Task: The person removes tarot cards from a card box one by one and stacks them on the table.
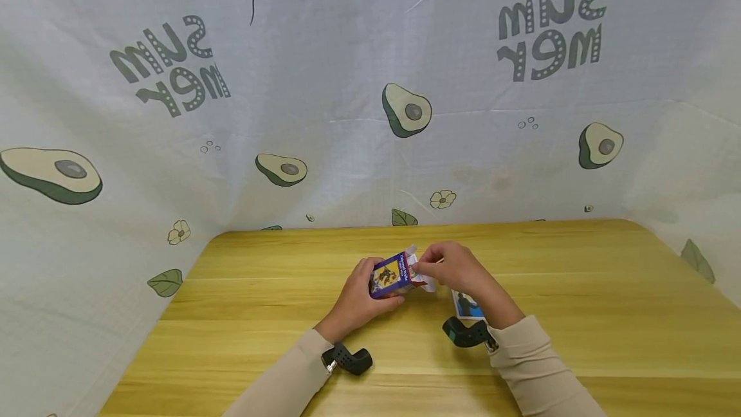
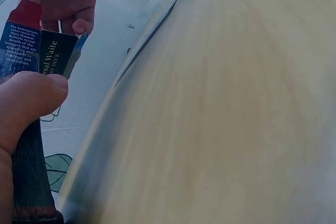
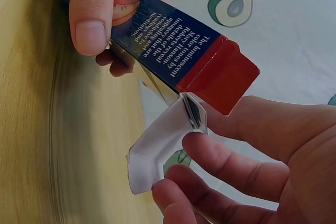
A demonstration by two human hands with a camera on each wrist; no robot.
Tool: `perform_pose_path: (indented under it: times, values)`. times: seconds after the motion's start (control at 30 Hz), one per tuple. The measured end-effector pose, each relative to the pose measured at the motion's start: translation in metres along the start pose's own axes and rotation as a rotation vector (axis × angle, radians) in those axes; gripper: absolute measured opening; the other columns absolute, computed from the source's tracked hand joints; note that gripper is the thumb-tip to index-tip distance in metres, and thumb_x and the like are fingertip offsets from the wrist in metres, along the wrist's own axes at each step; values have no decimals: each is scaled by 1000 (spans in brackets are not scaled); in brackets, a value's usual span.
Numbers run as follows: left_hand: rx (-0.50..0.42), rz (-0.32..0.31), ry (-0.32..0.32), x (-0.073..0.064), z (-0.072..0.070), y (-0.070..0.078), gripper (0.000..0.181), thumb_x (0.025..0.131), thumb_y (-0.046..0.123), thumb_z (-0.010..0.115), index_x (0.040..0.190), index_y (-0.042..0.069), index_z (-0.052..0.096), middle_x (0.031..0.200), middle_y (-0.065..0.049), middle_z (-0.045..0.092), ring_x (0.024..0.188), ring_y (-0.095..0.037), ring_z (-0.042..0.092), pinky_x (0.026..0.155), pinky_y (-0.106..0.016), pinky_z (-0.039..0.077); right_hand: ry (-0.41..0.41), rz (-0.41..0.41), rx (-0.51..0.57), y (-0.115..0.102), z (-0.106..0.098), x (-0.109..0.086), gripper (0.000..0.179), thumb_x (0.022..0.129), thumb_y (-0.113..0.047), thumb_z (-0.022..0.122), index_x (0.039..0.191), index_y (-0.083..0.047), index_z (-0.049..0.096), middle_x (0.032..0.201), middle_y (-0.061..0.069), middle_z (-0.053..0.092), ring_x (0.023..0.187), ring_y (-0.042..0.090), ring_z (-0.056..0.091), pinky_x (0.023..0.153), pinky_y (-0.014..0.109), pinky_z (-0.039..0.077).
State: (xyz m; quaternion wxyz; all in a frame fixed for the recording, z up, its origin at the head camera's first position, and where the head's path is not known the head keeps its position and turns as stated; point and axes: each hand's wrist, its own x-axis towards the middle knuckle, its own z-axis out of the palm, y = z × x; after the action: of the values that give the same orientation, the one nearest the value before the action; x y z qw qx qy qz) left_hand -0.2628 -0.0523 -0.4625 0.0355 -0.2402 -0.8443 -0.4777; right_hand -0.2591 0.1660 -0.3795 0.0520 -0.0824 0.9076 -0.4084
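Observation:
My left hand (image 1: 360,295) grips a blue tarot deck box (image 1: 386,277) with a yellow picture on its face. The box is tilted above the table, and its open end points toward my right hand (image 1: 454,266). In the right wrist view the red end flap (image 3: 223,77) and a white flap (image 3: 160,145) stand folded out. My right fingertips pinch at the dark card edges (image 3: 194,111) in the opening; the right thumb is mostly hidden behind the red flap. Below the right hand, a white-bordered picture card (image 1: 466,305) lies on the table, partly covered by the forearm.
The wooden table (image 1: 278,314) reaches back to a white cloth (image 1: 341,147) printed with avocados and lettering. A black wrist camera (image 1: 352,360) sits on the left wrist, another black camera (image 1: 464,332) on the right.

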Motion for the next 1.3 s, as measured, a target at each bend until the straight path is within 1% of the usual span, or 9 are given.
perform_pose_path:
  times: [0.1, 0.27, 0.5, 0.73, 0.87, 1.03, 1.1, 1.3]
  values:
    - [1, 1, 1, 0, 0, 0, 71, 77, 42, 79, 133, 16, 45, 117, 3, 49, 101, -13, 50, 88, -28, 46, -4, 6, 2, 0, -1, -1, 19, 89, -25, 69, 87, -6, 68, 93, 7, 62, 74, 20, 55, 64, 31, 49]
    - [8, 3, 5, -1, 1, 0, 71, 77, 42, 80, 133, 16, 45, 117, 3, 49, 101, -13, 50, 88, -28, 46, -6, 19, 6, 0, -4, -3, 19, 89, -25, 69, 87, -6, 68, 95, 8, 62, 77, 22, 58, 66, 32, 51]
    - [3, 10, 12, -1, 1, 0, 71, 78, 43, 79, 133, 16, 45, 116, 3, 49, 100, -13, 50, 87, -28, 46, -19, 12, 62, 0, -9, -3, 20, 90, -23, 68, 90, -4, 67, 96, 10, 61, 83, 27, 62, 70, 38, 56]
    - [5, -1, 10, -2, 0, 1, 70, 78, 41, 79, 133, 16, 45, 116, 3, 49, 100, -13, 50, 86, -28, 46, -18, 2, 83, 3, -13, -1, 18, 90, -21, 67, 91, -3, 66, 97, 11, 61, 84, 26, 61, 71, 40, 56]
    - [8, -5, 9, -2, 0, 1, 71, 78, 43, 79, 134, 16, 44, 116, 3, 48, 100, -13, 50, 86, -28, 46, -18, -3, 98, 3, -15, -1, 18, 91, -21, 67, 92, -3, 66, 96, 12, 61, 85, 29, 61, 71, 40, 56]
    - [11, -6, 8, -1, 0, 2, 71, 78, 42, 79, 134, 15, 44, 117, 2, 48, 101, -13, 50, 86, -28, 46, -13, -9, 81, 3, -20, -3, 18, 91, -22, 67, 92, -3, 66, 96, 11, 61, 87, 30, 60, 70, 36, 56]
    - [12, -8, 8, -1, 0, 2, 71, 78, 42, 79, 134, 15, 44, 117, 2, 48, 101, -13, 50, 86, -28, 46, -9, -19, 67, 4, -22, -4, 19, 90, -22, 67, 92, -4, 66, 95, 11, 62, 85, 28, 59, 69, 36, 55]
    - [8, -10, 7, -1, 0, 2, 71, 79, 43, 78, 135, 15, 43, 118, 2, 48, 102, -14, 50, 87, -28, 47, -12, -27, 65, 5, -27, -5, 20, 91, -23, 67, 93, -3, 65, 93, 10, 63, 82, 28, 60, 72, 40, 55]
